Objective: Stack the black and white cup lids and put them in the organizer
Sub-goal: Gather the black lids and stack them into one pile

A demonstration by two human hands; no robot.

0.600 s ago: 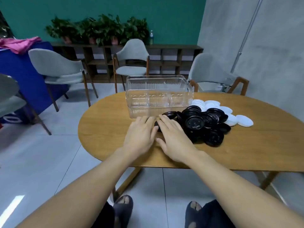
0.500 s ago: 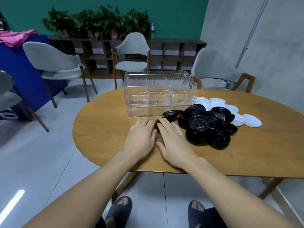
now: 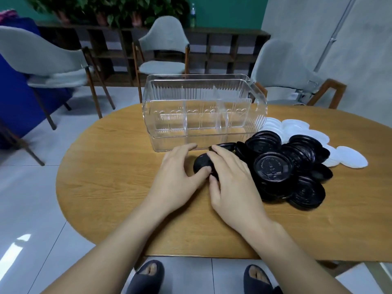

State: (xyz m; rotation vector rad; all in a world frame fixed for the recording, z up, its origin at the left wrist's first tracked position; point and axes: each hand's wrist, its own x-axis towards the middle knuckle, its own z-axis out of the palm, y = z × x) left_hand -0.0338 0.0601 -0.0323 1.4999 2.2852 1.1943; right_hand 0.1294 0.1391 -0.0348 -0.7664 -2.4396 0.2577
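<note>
On the wooden table (image 3: 118, 179), both hands, left hand (image 3: 177, 174) and right hand (image 3: 231, 177), pinch one black lid (image 3: 201, 164), probably light, slick plastic, best held by its rim.

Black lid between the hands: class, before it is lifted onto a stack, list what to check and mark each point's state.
1. Black lid held by both hands: ok; left hand and right hand curl round it.
2. Organizer upright, within reach: ok.
3. Organizer compartments free: ok, no lids inside.
4. Black lids sorted into stacks: not ok, loose heap.
5. White lids stacked: not ok, spread behind the heap.
6. Lid facing up or down: cannot tell.
</note>
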